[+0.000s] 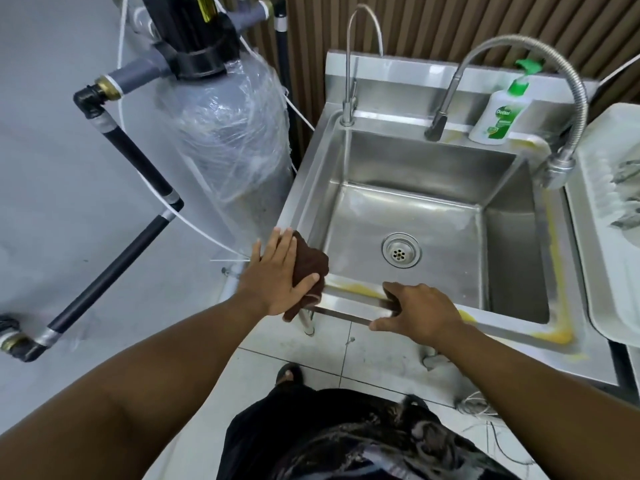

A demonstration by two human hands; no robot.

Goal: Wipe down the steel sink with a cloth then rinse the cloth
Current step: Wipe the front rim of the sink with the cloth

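Standing on a pale tiled floor (346, 355), we face the steel sink (311, 188), which backs onto a brown slatted wall (450, 22). Left of it stands a tank (228, 140) wrapped in clear plastic, with black and grey pipes (114, 268) bending away from it over grey ground.

Yellow smears (360, 289) mark the sink's front rim and run along its right rim to the back corner. Our left hand (273, 275) lies flat on the brown cloth (310, 263) at the front left corner of the rim. Its fingers are straight and spread, pressing the cloth down, and part of the cloth hangs over the outer edge. Our right hand (422, 313) holds the front edge just beside it, with fingers bent over the top of the lip and thumb along its outer face. The rim between the two hands is narrow.

On the back ledge a thin tap (348, 105) rises at the left. A hose tap (575, 84) arches from the right rim, its nozzle hanging near a white and green bottle (497, 116). The basin has a round drain (401, 250) in the middle of its bottom. Right of the sink sits a white tray (595, 237) holding grey bits we cannot make out.
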